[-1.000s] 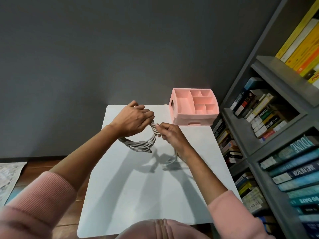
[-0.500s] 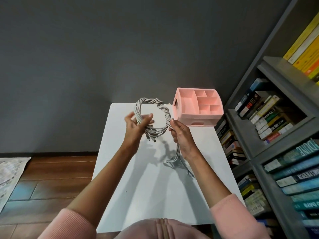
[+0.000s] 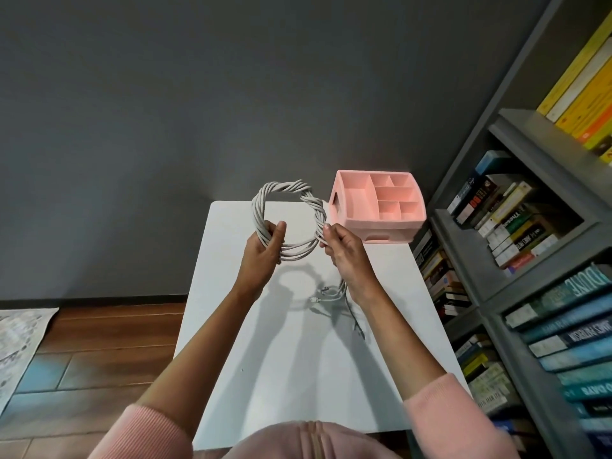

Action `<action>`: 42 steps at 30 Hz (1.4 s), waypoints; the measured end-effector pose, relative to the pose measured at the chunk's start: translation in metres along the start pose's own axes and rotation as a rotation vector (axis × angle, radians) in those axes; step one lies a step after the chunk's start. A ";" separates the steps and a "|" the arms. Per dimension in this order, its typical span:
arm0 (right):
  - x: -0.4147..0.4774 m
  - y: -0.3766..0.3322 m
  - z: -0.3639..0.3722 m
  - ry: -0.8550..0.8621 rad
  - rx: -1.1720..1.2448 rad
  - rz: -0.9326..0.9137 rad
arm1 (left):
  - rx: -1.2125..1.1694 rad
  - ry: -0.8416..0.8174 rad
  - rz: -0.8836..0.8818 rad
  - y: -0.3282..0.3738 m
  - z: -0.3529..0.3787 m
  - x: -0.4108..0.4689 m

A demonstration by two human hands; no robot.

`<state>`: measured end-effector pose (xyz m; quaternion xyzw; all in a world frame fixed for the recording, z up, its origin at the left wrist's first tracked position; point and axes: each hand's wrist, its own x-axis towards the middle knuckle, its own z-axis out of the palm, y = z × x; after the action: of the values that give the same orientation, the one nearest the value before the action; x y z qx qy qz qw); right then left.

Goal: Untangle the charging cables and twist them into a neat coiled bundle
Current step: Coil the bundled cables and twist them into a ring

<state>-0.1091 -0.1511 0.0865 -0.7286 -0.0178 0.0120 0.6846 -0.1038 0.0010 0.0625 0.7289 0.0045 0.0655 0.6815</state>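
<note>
Up above the white table (image 3: 298,376), the twisted white cable coil (image 3: 284,193) is held upright as a ring. The left hand (image 3: 263,250) grips its lower left side, fingers curled round the strands. The right hand (image 3: 344,250) pinches the right side, and the loose ends (image 3: 334,293) trail down onto the table. A pink organizer (image 3: 377,207) stands just beside, at the far right corner.

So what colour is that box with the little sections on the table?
Pink. The box is pale pink all over, seen best in the head view.
</note>
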 end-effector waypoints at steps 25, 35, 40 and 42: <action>-0.003 0.012 0.005 -0.162 -0.040 0.010 | 0.462 -0.369 -0.005 0.018 0.000 0.025; -0.003 0.021 -0.022 -0.305 -0.147 0.099 | -0.050 -0.491 -0.287 0.021 -0.017 0.028; -0.003 0.037 -0.055 -0.265 -0.238 0.134 | -0.092 -0.446 -0.321 0.023 -0.037 0.031; -0.002 0.042 -0.062 -0.248 -0.274 0.160 | -0.084 -0.482 -0.353 0.021 -0.037 0.029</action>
<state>-0.1079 -0.2161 0.0484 -0.8069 -0.0454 0.1532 0.5687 -0.0809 0.0394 0.0884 0.6824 -0.0336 -0.2287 0.6935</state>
